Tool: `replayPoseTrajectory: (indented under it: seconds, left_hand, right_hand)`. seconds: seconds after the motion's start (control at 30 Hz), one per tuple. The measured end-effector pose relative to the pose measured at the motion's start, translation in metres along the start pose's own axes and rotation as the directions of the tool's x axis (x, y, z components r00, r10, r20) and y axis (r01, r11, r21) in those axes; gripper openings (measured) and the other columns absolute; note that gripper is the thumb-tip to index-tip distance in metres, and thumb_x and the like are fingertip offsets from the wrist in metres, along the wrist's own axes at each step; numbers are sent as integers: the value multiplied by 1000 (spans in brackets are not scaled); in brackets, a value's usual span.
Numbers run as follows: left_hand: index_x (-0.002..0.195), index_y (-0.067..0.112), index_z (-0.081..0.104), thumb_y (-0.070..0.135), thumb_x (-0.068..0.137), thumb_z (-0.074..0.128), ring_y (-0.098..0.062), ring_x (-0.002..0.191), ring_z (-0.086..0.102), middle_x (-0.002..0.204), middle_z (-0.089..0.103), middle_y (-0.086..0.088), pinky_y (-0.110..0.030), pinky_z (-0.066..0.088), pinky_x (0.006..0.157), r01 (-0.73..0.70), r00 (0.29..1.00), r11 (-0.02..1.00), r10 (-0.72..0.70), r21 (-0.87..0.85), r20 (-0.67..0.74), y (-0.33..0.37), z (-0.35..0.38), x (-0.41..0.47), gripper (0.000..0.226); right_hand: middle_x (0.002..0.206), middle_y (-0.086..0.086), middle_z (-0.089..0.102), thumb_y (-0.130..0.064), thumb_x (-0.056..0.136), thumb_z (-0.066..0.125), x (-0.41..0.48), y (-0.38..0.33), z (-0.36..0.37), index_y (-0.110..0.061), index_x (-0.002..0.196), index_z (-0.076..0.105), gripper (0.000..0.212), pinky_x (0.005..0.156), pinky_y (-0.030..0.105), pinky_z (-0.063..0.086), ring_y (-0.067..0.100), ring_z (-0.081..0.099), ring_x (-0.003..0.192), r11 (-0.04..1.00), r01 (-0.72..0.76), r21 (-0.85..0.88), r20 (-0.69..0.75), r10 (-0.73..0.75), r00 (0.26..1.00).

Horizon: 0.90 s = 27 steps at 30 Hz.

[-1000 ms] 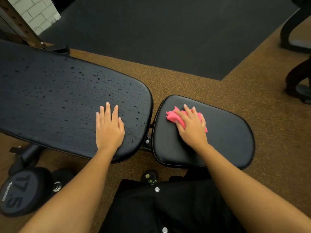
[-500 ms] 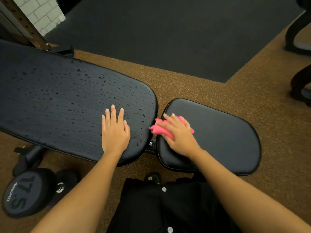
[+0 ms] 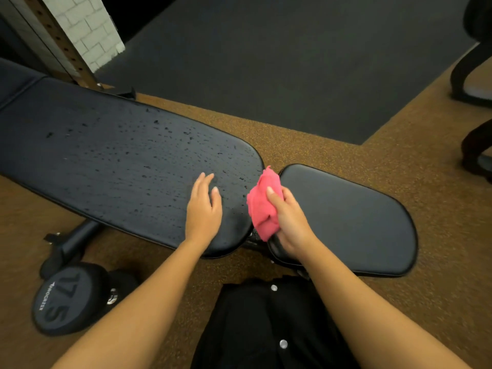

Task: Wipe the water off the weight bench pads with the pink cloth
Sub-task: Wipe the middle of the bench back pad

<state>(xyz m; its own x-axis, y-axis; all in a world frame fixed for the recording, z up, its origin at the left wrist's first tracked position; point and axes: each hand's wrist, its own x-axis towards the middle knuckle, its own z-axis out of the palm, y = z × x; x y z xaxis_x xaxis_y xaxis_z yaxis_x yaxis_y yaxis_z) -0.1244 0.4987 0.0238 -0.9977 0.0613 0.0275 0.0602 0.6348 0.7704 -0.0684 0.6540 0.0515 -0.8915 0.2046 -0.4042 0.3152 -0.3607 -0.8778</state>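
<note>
The long black back pad [image 3: 119,161] stretches across the left, dotted with water drops. To its right lies the smaller black seat pad [image 3: 351,219], which looks dry. My right hand [image 3: 290,222] grips the bunched pink cloth [image 3: 262,206] over the gap between the two pads, lifted at the left edge of the seat pad. My left hand [image 3: 203,209] is over the right end of the back pad, fingers apart and slightly raised, holding nothing.
A black 17.5 dumbbell [image 3: 72,296] lies on the brown floor under the back pad's near edge. A rack upright [image 3: 58,41] and white brick wall [image 3: 87,30] stand at top left. Dark chair legs [image 3: 471,75] are at the right edge. A dark mat [image 3: 266,62] lies beyond.
My right hand has slid the cloth left off the seat pad and lifted it, bunched, to the gap. My left hand's fingers have risen from the back pad.
</note>
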Motion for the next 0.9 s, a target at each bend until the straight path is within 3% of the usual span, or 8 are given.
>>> replayPoseTrajectory:
  seconds: [0.1, 0.23, 0.33, 0.47, 0.6, 0.7, 0.77, 0.9]
  left_hand:
    - [134, 16, 47, 23, 100, 37, -9, 126, 41, 137, 47, 0, -8, 27, 95, 43, 999, 968, -45, -246, -4, 26, -7, -12, 36]
    - [129, 22, 53, 28, 99, 41, 0, 117, 47, 128, 53, 10, -6, 36, 93, 90, 994, 877, -48, -472, 100, 57, -13, -22, 33]
    - [123, 28, 58, 32, 92, 55, -2, 115, 50, 124, 57, 11, -18, 39, 95, 122, 991, 882, -84, -454, 103, 66, -21, -20, 32]
    - [121, 32, 57, 34, 85, 63, -3, 108, 51, 117, 58, 13, -21, 41, 91, 159, 985, 919, -122, -361, 124, 73, -32, -19, 37]
    - [107, 28, 63, 36, 82, 68, -8, 97, 61, 100, 65, 12, -28, 50, 86, 220, 975, 902, -189, -372, 119, 71, -36, -19, 27]
    - [101, 23, 65, 36, 82, 68, -15, 94, 65, 98, 69, 1, -39, 53, 86, 304, 951, 826, -289, -475, 106, 64, -39, -21, 23]
    - [96, 22, 65, 36, 81, 68, -19, 90, 66, 93, 70, -3, -37, 54, 81, 338, 934, 780, -348, -526, 85, 63, -40, -25, 21]
    - [83, 19, 66, 38, 85, 64, -17, 60, 62, 67, 67, -6, -31, 50, 66, 378, 894, 764, -448, -523, -9, 62, -52, -30, 19]
  right_hand:
    - [128, 17, 57, -36, 100, 37, -2, -12, 26, -4, 133, 44, 46, 99, 35, 45, 22, 58, 112, 970, -106, 220, -4, 109, 994]
    - [137, 10, 52, -60, 95, 20, -20, -19, 56, -16, 139, 44, 66, 113, 41, 31, 22, 48, 128, 882, -262, 392, 200, 197, 960]
    - [134, 9, 55, -66, 92, 17, -28, -23, 60, -18, 135, 48, 72, 109, 38, 35, 22, 50, 125, 863, -289, 414, 277, 183, 943]
    - [133, 11, 56, -69, 90, 15, -33, -35, 53, -13, 139, 44, 80, 99, 37, 43, 23, 53, 122, 890, -297, 345, 338, 177, 924]
    - [137, 11, 53, -68, 91, 17, -37, -40, 40, -11, 140, 41, 79, 105, 43, 39, 25, 51, 125, 906, -315, 284, 411, 182, 893]
    - [137, 9, 53, -59, 95, 24, -40, -43, 33, -12, 138, 45, 67, 104, 44, 41, 22, 52, 125, 938, -302, 172, 433, 204, 878]
    - [130, 8, 58, -47, 99, 32, -40, -46, 28, -13, 129, 53, 50, 99, 43, 46, 21, 57, 118, 968, -241, 75, 399, 192, 897]
    - [119, 8, 63, -30, 101, 38, -35, -56, 12, -15, 119, 57, 30, 89, 37, 52, 23, 64, 105, 992, -128, -11, 284, 126, 951]
